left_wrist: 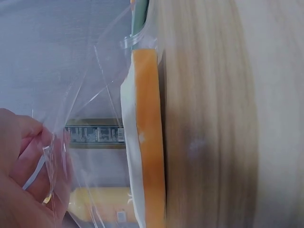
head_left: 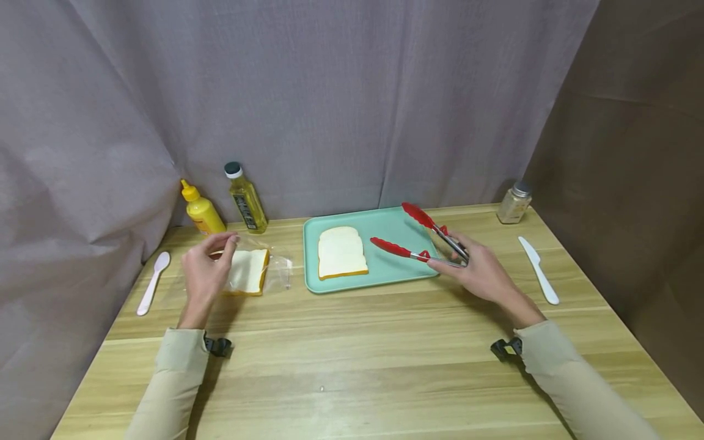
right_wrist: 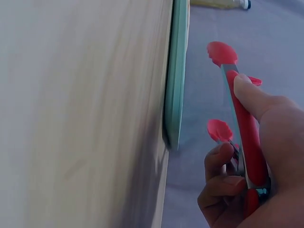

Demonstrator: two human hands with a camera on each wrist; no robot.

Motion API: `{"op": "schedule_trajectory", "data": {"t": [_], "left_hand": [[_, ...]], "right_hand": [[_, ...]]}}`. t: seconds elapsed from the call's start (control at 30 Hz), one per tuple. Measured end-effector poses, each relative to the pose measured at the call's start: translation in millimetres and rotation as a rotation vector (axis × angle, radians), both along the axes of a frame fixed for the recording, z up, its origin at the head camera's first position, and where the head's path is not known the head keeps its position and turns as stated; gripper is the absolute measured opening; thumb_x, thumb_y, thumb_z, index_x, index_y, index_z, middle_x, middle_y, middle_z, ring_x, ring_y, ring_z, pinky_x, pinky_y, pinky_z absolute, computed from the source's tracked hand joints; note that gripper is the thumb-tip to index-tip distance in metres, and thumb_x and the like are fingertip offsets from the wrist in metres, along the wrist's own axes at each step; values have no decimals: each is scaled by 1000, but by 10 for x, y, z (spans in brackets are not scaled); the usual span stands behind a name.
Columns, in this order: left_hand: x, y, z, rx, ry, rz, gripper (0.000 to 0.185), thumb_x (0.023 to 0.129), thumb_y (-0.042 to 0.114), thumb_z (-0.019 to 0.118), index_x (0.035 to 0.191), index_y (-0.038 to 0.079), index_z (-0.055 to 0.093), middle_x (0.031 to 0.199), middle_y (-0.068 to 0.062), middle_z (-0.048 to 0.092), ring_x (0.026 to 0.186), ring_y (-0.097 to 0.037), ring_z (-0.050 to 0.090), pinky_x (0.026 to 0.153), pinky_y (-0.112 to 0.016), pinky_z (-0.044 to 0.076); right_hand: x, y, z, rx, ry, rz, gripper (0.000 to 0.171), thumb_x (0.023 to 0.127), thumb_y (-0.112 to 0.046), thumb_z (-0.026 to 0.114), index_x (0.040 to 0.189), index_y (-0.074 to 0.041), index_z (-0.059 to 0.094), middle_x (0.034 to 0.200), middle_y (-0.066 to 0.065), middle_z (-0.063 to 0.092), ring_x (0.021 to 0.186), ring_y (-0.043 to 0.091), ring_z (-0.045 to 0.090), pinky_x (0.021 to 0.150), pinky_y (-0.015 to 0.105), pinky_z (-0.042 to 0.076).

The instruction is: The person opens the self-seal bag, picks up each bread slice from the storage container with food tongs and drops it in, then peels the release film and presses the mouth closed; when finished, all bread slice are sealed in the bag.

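One bread slice (head_left: 342, 252) on tray (head_left: 385, 221); my right hand (head_left: 480, 272) grips tongs (head_left: 420, 235), left hand (head_left: 206, 272) pinches bag (head_left: 277, 272) w/ 2nd slice (head_left: 249, 272) inside.

The wooden table (head_left: 352, 354) has a green tray (head_left: 385, 278) near its back middle. Left of the tray lies a clear bag (head_left: 277, 272) with bread, then a white spoon (head_left: 153, 282). Behind the bag stand a yellow bottle (head_left: 201, 209) and an oil bottle (head_left: 245, 198). Right of the tray lies a white knife (head_left: 539, 270), with a small jar (head_left: 514, 203) behind it.
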State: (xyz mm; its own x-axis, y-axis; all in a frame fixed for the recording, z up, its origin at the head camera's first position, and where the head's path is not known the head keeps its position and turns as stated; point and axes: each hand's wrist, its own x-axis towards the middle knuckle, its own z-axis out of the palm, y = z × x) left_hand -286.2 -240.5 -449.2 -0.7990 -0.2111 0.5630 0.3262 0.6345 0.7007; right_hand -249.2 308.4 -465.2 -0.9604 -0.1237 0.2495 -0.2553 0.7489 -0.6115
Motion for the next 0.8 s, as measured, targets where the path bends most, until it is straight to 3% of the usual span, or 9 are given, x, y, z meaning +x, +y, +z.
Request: {"op": "schedule_trajectory", "data": {"t": [0.27, 0.5, 0.57, 0.67, 0.8], "left_hand": [[-15, 10, 15, 16, 26, 28, 19, 102, 18, 76, 112, 4, 84, 103, -12, 85, 83, 27, 62, 72, 0, 51], [-8, 11, -8, -38, -13, -21, 18, 102, 19, 76, 112, 7, 85, 103, -12, 85, 83, 26, 62, 74, 1, 51], [-1, 8, -14, -55, -29, -45, 17, 102, 18, 76, 112, 7, 85, 104, -12, 85, 84, 17, 69, 75, -1, 52], [3, -3, -34, -90, -43, -81, 16, 102, 17, 76, 112, 8, 85, 105, -12, 85, 88, -8, 81, 76, -7, 57], [-1, -15, -74, -141, -48, -132, 15, 102, 15, 75, 112, 8, 85, 105, -12, 85, 91, -33, 83, 79, -29, 66]], "right_hand": [[53, 282, 0, 10, 2, -56, 71, 92, -53, 84, 143, -12, 57, 90, 6, 58, 71, 18, 49, 58, 29, 41], [121, 537, 29, 34, -16, -132, 59, 95, -55, 81, 128, -12, 58, 91, 7, 56, 73, 17, 48, 61, 31, 40], [122, 597, 31, 36, -10, -145, 60, 95, -54, 81, 129, -10, 58, 91, 7, 56, 76, 18, 48, 63, 30, 39], [117, 670, 21, 40, -17, -168, 70, 96, -54, 80, 141, -6, 55, 92, 8, 56, 80, 20, 48, 65, 29, 39], [103, 732, -1, 30, -53, -203, 83, 97, -57, 77, 152, -3, 47, 95, 10, 55, 81, 20, 47, 63, 29, 38]]}}
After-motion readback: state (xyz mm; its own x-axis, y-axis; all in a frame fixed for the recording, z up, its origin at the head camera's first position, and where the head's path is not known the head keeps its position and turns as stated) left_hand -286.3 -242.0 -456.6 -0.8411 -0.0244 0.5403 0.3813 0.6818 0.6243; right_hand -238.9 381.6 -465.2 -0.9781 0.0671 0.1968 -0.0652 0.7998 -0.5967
